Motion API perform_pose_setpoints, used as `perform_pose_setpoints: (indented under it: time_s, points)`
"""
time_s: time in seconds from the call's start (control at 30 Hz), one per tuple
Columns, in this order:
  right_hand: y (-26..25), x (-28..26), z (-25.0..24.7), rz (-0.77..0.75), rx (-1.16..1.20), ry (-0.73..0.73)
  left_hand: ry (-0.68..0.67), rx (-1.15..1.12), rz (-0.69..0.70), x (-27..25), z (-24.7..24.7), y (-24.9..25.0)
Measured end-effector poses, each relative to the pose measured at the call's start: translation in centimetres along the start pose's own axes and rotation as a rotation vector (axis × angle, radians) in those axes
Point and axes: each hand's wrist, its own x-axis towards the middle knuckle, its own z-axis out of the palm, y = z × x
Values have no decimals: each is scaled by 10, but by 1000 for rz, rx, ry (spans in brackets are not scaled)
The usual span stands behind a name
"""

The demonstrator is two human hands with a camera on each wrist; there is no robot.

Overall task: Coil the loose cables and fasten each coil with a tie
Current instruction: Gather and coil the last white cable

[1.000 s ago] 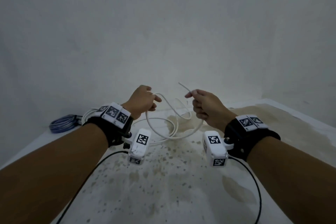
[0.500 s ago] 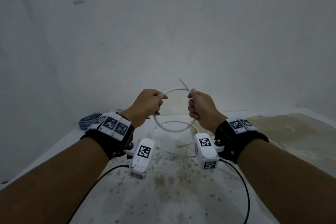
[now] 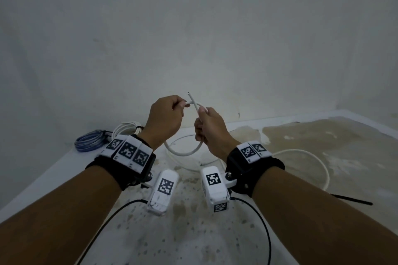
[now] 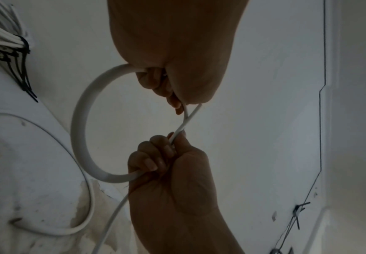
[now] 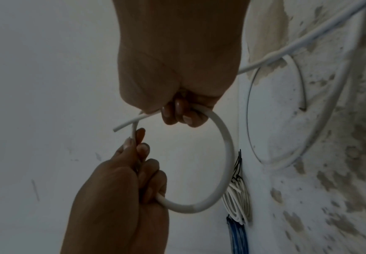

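A white cable is bent into one small loop held above the stained table. My left hand pinches the loop's top left, fingers curled round it. My right hand grips the right side, and the cut free end sticks up past the thumb and crosses the loop. The left wrist view shows the loop between left hand and right hand. The right wrist view shows the same loop, the right hand and the left hand. The cable's loose remainder trails over the table to the right.
A blue coil and a white coil bound with black ties lie at the table's back left by the wall. A loose black tie lies on the right. Thin black wrist-camera leads hang below both forearms.
Both hands have risen and drawn together. The wide slack loop has shrunk to a small ring, and the free end now crosses over the cable at the top.
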Motion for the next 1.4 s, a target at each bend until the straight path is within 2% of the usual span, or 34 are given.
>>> perform_pose_setpoints:
  time_s: [0.23,0.4,0.5,0.63,0.8,0.93,1.03,1.2,1.3,1.4]
  points:
    - [-3,6,-7,-69,-143,36,-59,139,26,6,14,0]
    - [-8,11,-16,-63,-157,14,-121,-106,-86,5,16,8]
    - [-8,10,-20,-83,-159,-29,-152,-209,-92,5,16,10]
    - [-9,6,-23,-89,-189,-105,-83,-195,-135,8,20,5]
    - [-7,1,-35,-22,-276,-187,-3,-139,-141,10,25,3]
    - [-6,-1,-58,40,-424,-202,103,-38,-44,18,20,3]
    - [-10,0,-71,60,-525,-190,121,35,77,21,19,10]
    - [-37,9,-80,-209,-726,-145,275,132,187,27,19,27]
    - [-49,8,-79,-227,-733,-161,336,170,268,26,11,37]
    - [-49,3,-77,-220,-719,-178,342,189,309,19,6,43]
